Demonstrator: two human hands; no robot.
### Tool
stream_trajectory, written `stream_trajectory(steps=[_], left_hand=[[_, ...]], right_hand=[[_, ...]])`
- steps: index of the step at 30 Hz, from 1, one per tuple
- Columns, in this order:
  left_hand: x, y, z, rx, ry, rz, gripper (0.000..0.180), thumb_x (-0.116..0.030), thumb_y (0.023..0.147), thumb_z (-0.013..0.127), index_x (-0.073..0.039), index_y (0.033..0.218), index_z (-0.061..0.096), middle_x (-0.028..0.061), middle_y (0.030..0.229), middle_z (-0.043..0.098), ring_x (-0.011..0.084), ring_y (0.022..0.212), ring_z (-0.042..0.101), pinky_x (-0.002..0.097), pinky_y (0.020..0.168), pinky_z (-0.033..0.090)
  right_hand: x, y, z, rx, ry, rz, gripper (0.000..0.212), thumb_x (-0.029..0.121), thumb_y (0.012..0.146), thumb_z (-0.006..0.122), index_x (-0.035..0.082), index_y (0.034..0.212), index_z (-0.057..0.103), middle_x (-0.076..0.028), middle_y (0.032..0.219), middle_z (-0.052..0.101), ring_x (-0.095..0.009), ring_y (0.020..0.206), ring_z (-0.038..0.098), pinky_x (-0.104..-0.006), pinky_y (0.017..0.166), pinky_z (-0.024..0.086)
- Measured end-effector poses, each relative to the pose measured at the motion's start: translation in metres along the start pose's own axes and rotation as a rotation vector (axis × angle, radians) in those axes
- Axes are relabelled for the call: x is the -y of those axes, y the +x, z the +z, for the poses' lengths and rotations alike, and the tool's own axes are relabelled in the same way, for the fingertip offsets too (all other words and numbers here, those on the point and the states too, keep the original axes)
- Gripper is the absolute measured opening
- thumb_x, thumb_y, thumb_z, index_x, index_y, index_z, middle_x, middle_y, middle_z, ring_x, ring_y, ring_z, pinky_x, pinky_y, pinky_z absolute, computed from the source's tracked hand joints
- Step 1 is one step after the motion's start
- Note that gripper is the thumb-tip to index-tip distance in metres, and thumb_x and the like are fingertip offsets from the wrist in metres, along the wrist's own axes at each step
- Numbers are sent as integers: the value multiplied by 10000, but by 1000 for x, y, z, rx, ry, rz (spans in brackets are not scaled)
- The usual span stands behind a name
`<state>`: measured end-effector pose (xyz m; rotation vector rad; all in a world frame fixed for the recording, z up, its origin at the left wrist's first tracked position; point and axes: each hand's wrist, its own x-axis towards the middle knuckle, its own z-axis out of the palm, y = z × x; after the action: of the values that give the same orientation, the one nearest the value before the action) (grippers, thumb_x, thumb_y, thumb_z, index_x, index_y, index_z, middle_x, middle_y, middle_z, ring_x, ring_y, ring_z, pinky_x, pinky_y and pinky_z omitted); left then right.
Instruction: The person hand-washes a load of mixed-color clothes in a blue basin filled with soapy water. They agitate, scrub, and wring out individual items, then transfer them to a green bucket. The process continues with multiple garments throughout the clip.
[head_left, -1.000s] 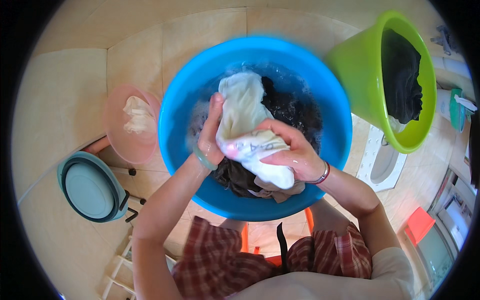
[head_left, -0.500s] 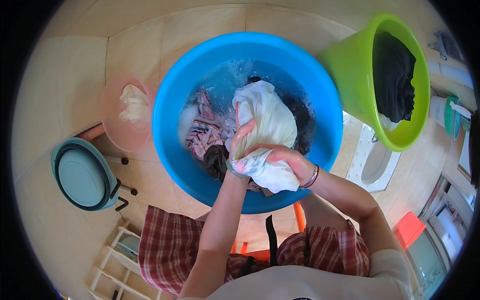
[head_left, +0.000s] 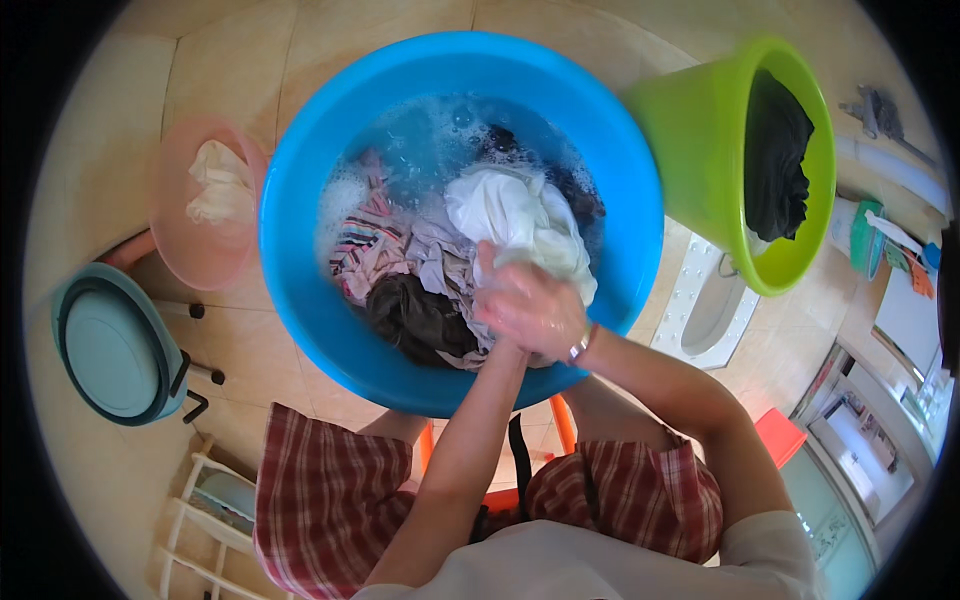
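A wet white garment (head_left: 515, 215) lies bunched at the right of the blue basin (head_left: 300, 290), partly in sudsy water. My right hand (head_left: 540, 305), smeared by motion, is curled over my left hand (head_left: 488, 290) at the near end of this garment. Most of my left hand is hidden beneath the right one, so its grip shows only in part. Left of the hands, a striped pink garment (head_left: 365, 245), a greyish garment (head_left: 440, 255) and a dark brown garment (head_left: 420, 315) sit wet in the basin. Darker cloth (head_left: 575, 190) shows behind the white garment.
A tilted green bucket (head_left: 690, 130) holds black clothing (head_left: 775, 155) at the right. At the left are a pink basin (head_left: 175, 245) with pale cloth and a teal lidded tub (head_left: 115, 355). A white squat toilet (head_left: 705, 300) is set in the tiled floor.
My hands and the white garment have come down lower into the basin, the right hand now covering the left. The whole view has shifted, so surroundings appear further left.
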<state>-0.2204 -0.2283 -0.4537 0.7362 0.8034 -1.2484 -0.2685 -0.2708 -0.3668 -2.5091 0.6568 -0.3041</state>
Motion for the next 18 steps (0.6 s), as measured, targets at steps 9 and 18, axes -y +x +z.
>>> stream_trajectory(steps=[9, 18], left_hand=[[1, 51, -25, -428, 494, 174, 420, -343, 977, 517, 29, 1146, 618, 80, 1063, 653, 182, 925, 628, 330, 780, 507], [4, 68, -54, -119, 351, 43, 350, -360, 988, 488, -55, 1088, 625, 61, 993, 647, 211, 927, 620, 322, 813, 496]], right_hand=[[-88, 92, 68, 265, -314, 252, 247, 324, 877, 575, 115, 774, 655, -107, 724, 648, -288, 711, 674, -399, 586, 548], [1, -5, 34, -99, 144, 274, 207, 249, 874, 636, 107, 727, 600, -68, 864, 627, -257, 647, 637, -373, 529, 509]])
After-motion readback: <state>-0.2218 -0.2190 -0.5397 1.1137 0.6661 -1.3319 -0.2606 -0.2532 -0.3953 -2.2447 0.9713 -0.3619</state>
